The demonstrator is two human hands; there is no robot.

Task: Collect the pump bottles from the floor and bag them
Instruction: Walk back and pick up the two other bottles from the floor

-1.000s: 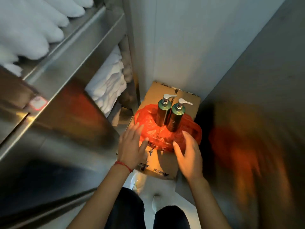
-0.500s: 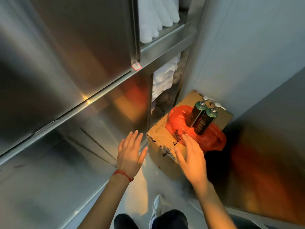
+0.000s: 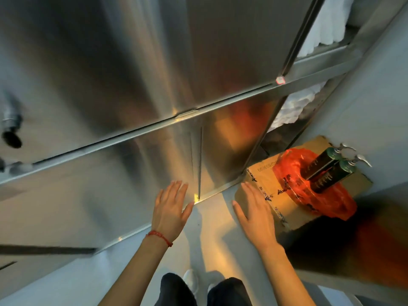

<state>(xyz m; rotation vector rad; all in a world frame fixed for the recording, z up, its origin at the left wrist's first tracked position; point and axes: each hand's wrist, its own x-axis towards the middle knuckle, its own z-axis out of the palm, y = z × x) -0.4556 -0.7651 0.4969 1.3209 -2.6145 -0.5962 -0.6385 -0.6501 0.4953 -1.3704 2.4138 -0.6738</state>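
Note:
Two dark green pump bottles with silver pumps stand side by side in a red plastic bag, which lies crumpled on top of a cardboard box at the right. My right hand hovers open, palm down, over the box's near left corner, apart from the bag. My left hand, with a red string on its wrist, is spread open further left in front of the steel cabinet, holding nothing.
A stainless steel cabinet fills the left and top. Its open shelves at the upper right hold folded white towels. A grey wall rises behind the box. My legs and white shoes stand on the pale floor below.
The view has swung left, so the box and bagged bottles now sit at the right. Both hands have drawn back from the bag; my right hand left its edge and the left moved off the box.

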